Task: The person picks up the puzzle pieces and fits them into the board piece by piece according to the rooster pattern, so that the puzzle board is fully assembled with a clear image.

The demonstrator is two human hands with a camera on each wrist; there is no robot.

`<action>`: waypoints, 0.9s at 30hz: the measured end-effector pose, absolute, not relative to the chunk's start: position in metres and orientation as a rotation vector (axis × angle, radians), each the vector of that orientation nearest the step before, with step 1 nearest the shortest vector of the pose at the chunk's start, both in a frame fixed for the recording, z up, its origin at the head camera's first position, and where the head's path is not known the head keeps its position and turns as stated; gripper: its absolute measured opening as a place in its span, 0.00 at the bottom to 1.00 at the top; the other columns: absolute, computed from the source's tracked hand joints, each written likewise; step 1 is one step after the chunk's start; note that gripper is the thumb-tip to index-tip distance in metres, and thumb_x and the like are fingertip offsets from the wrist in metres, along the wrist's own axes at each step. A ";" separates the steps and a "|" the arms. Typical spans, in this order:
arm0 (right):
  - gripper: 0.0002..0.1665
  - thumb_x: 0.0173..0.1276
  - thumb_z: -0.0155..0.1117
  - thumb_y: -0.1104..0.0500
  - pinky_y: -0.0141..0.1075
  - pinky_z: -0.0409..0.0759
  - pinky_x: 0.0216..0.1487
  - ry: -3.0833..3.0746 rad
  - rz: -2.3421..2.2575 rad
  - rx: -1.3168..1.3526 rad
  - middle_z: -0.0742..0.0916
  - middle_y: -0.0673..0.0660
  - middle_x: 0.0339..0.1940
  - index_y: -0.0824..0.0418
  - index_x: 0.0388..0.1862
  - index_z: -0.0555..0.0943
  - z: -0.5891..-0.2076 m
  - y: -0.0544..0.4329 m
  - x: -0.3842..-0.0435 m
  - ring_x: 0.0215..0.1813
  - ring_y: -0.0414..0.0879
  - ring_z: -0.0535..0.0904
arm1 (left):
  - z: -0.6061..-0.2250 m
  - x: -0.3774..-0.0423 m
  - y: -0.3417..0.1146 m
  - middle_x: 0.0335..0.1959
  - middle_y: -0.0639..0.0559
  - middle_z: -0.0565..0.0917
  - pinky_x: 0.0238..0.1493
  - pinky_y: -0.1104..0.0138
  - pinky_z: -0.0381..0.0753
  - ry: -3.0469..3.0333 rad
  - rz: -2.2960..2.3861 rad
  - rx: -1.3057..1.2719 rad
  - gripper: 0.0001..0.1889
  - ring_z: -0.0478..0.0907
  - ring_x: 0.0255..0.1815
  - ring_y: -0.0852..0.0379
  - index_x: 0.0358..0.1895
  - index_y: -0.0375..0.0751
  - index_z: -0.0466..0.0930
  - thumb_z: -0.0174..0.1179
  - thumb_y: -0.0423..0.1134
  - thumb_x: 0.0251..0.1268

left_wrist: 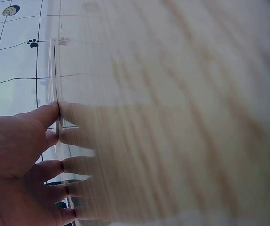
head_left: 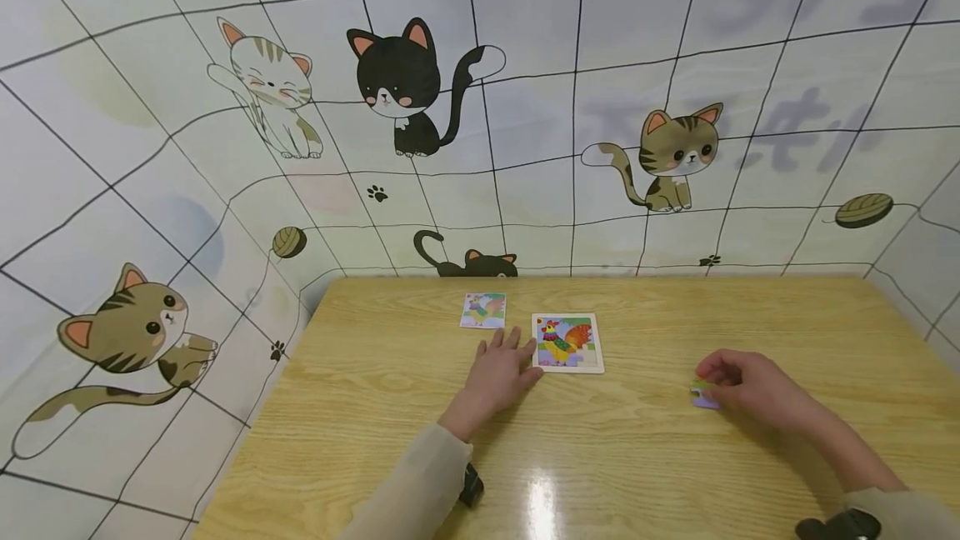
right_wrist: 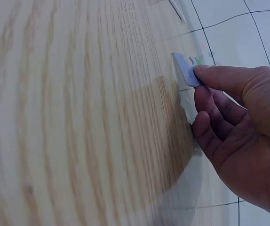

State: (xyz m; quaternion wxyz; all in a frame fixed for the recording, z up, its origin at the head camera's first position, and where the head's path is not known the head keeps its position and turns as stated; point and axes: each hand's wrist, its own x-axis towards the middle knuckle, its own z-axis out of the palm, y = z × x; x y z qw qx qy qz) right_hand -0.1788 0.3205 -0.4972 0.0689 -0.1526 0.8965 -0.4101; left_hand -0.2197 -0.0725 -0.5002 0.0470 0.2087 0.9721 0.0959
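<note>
A jigsaw puzzle (head_left: 566, 343) in a pale square frame lies on the table, showing a colourful rooster. My left hand (head_left: 497, 373) rests beside its left edge with fingers spread, the thumb and forefinger right at the frame. In the left wrist view the fingertips of that hand (left_wrist: 19, 169) are down on the wood. Off to the right, my right hand (head_left: 757, 390) pinches a purple and green puzzle piece (head_left: 703, 395) between thumb and fingers. The right wrist view has the piece (right_wrist: 186, 69) tilted on edge, close over the tabletop.
A small rooster picture card (head_left: 483, 311) lies left of the puzzle, just beyond the left fingertips. The wooden table (head_left: 375, 407) ends at the back against a wall covering (head_left: 540, 132) printed with cartoon cats. Light glares off the table's near side.
</note>
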 end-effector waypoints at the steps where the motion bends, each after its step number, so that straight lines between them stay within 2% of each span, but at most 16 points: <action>1: 0.12 0.65 0.72 0.68 0.32 0.80 0.37 2.701 -1.253 -0.470 0.86 0.53 0.39 0.67 0.46 0.82 -0.497 0.318 -0.180 0.39 0.35 0.79 | -0.500 -0.220 -0.072 0.78 0.40 0.65 0.71 0.39 0.63 2.966 0.289 0.636 0.29 0.58 0.79 0.35 0.76 0.48 0.71 0.52 0.56 0.79; 8: 0.10 0.68 0.70 0.68 0.33 0.79 0.32 2.662 -1.364 -0.459 0.86 0.54 0.38 0.68 0.47 0.82 -0.496 0.292 -0.187 0.37 0.36 0.79 | -0.496 -0.220 -0.072 0.78 0.41 0.64 0.72 0.39 0.62 2.956 0.305 0.622 0.29 0.57 0.79 0.35 0.76 0.48 0.71 0.53 0.56 0.79; 22: 0.12 0.69 0.68 0.68 0.35 0.80 0.27 2.587 -1.542 -0.404 0.85 0.58 0.38 0.71 0.49 0.81 -0.495 0.225 -0.203 0.34 0.45 0.79 | -0.500 -0.220 -0.073 0.79 0.40 0.64 0.73 0.40 0.61 2.955 0.345 0.606 0.29 0.56 0.79 0.35 0.76 0.48 0.70 0.53 0.56 0.79; 27: 0.10 0.69 0.69 0.68 0.34 0.80 0.34 2.635 -1.561 -0.393 0.86 0.57 0.40 0.70 0.47 0.83 -0.501 0.202 -0.213 0.40 0.47 0.80 | -0.499 -0.220 -0.073 0.78 0.40 0.64 0.73 0.40 0.61 2.955 0.358 0.614 0.29 0.56 0.79 0.35 0.76 0.48 0.71 0.54 0.55 0.79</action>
